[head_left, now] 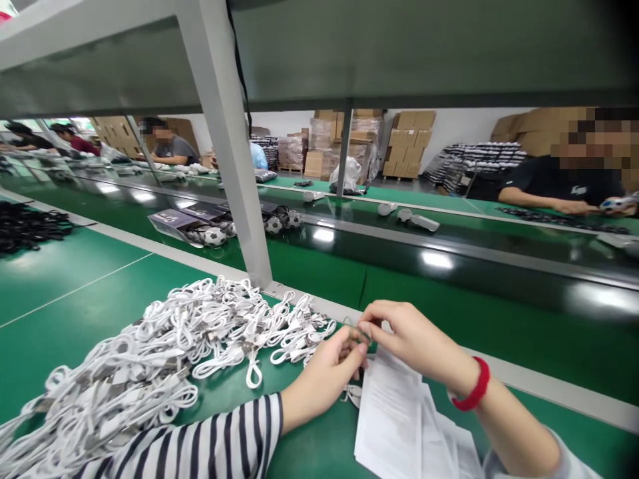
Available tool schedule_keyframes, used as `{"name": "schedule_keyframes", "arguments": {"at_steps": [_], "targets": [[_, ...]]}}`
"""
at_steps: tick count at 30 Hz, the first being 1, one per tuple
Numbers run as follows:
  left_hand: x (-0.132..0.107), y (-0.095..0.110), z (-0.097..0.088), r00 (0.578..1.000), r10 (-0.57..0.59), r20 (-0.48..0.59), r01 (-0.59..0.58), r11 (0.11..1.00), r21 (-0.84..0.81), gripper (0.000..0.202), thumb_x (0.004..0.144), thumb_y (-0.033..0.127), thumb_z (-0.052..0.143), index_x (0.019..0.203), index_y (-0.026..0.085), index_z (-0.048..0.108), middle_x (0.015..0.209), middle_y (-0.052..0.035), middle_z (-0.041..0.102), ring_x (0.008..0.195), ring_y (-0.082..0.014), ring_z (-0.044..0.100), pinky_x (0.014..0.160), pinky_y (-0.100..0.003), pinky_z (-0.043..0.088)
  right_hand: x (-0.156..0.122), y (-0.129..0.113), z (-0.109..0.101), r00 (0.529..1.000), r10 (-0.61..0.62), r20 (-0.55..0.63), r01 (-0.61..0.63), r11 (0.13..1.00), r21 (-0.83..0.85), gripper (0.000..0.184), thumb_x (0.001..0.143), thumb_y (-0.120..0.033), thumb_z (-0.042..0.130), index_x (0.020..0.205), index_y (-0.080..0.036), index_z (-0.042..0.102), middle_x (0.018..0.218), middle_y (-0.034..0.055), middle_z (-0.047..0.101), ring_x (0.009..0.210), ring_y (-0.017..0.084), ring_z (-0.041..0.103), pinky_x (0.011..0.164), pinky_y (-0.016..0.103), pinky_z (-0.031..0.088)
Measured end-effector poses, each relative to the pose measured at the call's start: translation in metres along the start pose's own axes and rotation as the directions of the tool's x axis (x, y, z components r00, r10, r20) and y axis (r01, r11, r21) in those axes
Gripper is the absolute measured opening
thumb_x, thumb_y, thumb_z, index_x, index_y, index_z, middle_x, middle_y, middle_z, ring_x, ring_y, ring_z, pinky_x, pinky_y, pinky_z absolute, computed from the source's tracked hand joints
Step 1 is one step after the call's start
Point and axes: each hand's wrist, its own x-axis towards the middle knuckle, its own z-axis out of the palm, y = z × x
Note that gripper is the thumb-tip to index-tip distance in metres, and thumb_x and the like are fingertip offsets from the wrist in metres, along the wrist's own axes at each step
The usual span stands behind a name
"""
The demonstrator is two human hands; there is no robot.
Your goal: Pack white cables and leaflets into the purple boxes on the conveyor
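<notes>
Near the middle of the green workbench [80, 279], the person's two hands are meeting. The right hand [404, 336], with a red bracelet [474, 386] circling its wrist, is pinching a thin, greenish loop [357, 327] between thumb and forefinger. The left hand [329, 369], coming out of a black-and-white striped sleeve [219, 439], is curling its fingers right up against that loop; I cannot tell whether they are gripping it. Just below the right hand, printed paper sheets [389, 412] are lying in an overlapping, fanned stack. To the left, bundled white USB cables [170, 332] are spreading in a long heap toward the near left corner, and black cords [30, 226] are lying beyond them at the far left. Past the grey post [214, 133], football-patterned gadgets [214, 236] are sitting beside a printed box [172, 225] on the glossy green conveyor [319, 273]. At far right, a co-worker in a dark T-shirt [554, 183] is handling another ball-patterned item [612, 204]. Brown cartons [409, 140] are standing stacked at the far wall.
</notes>
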Motion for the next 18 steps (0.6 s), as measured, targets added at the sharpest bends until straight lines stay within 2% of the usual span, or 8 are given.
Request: {"name": "schedule_keyframes", "arguments": {"at_steps": [3, 6, 8, 11, 13, 15, 18], "targets": [[-0.002, 0.005, -0.002, 1.000, 0.030, 0.002, -0.030, 0.996, 0.083, 0.021, 0.095, 0.035, 0.039, 0.092, 0.016, 0.049, 0.078, 0.0000, 0.052, 0.067, -0.0108, 0.049, 0.065, -0.024, 0.041, -0.007, 0.011, -0.022, 0.995, 0.086, 0.056, -0.084, 0.996, -0.031, 0.022, 0.087, -0.029, 0.044, 0.078, -0.022, 0.063, 0.076, 0.0004, 0.065, 0.067, 0.015, 0.056, 0.060, 0.026, 0.040], [-0.001, 0.012, -0.006, 0.994, 0.094, 0.047, -0.105, 0.926, 0.363, 0.023, 0.095, 0.032, 0.037, 0.091, 0.017, 0.053, 0.087, -0.0022, 0.057, 0.072, -0.0122, 0.052, 0.067, -0.024, 0.043, -0.023, 0.030, -0.050, 0.958, 0.200, 0.203, -0.198, 0.980, -0.032, 0.019, 0.084, -0.033, 0.047, 0.079, -0.023, 0.063, 0.070, 0.0002, 0.066, 0.063, 0.015, 0.057, 0.058, 0.026, 0.041], [0.003, 0.017, -0.010, 0.984, 0.137, 0.115, -0.178, 0.793, 0.582, 0.019, 0.094, 0.025, 0.039, 0.100, 0.019, 0.056, 0.099, -0.0035, 0.058, 0.080, -0.0143, 0.056, 0.071, -0.026, 0.044, -0.035, 0.043, -0.066, 0.907, 0.308, 0.288, -0.321, 0.947, -0.004, 0.020, 0.083, -0.036, 0.050, 0.077, -0.022, 0.063, 0.068, 0.0022, 0.067, 0.062, 0.017, 0.060, 0.058, 0.026, 0.043], [0.016, 0.021, -0.016, 0.962, 0.162, 0.221, -0.273, 0.505, 0.819, 0.027, 0.091, 0.014, 0.039, 0.111, 0.019, 0.054, 0.110, -0.0058, 0.057, 0.094, -0.0186, 0.057, 0.078, -0.029, 0.046, -0.047, 0.053, -0.081, 0.791, 0.482, 0.377, -0.534, 0.845, 0.039, 0.029, 0.080, -0.044, 0.054, 0.073, -0.018, 0.064, 0.067, 0.0075, 0.068, 0.061, 0.019, 0.063, 0.056, 0.029, 0.048], [0.028, 0.021, -0.021, 0.950, 0.147, 0.276, -0.309, 0.305, 0.901, 0.031, 0.088, 0.008, 0.040, 0.113, 0.019, 0.054, 0.108, -0.0066, 0.058, 0.094, -0.0206, 0.058, 0.076, -0.030, 0.047, -0.049, 0.055, -0.087, 0.743, 0.519, 0.423, -0.576, 0.818, 0.007, 0.030, 0.076, -0.044, 0.059, 0.075, -0.015, 0.065, 0.070, 0.0091, 0.069, 0.064, 0.020, 0.064, 0.057, 0.029, 0.049], [0.040, 0.019, -0.024, 0.941, 0.100, 0.325, -0.338, 0.169, 0.926, 0.032, 0.083, 0.004, 0.045, 0.110, 0.020, 0.055, 0.103, -0.0056, 0.059, 0.089, -0.0205, 0.059, 0.070, -0.029, 0.047, -0.048, 0.053, -0.089, 0.759, 0.494, 0.425, -0.518, 0.853, -0.066, 0.028, 0.074, -0.043, 0.062, 0.079, -0.015, 0.066, 0.077, 0.0084, 0.070, 0.070, 0.020, 0.064, 0.062, 0.028, 0.048], [0.054, 0.015, -0.027, 0.927, 0.054, 0.370, -0.374, 0.096, 0.923, 0.025, 0.081, 0.004, 0.051, 0.101, 0.020, 0.057, 0.097, -0.0041, 0.059, 0.085, -0.0187, 0.058, 0.068, -0.027, 0.046, -0.044, 0.047, -0.090, 0.829, 0.413, 0.376, -0.400, 0.909, -0.115, 0.031, 0.078, -0.044, 0.058, 0.092, -0.017, 0.065, 0.083, 0.0053, 0.070, 0.074, 0.019, 0.061, 0.064, 0.027, 0.045]]}}
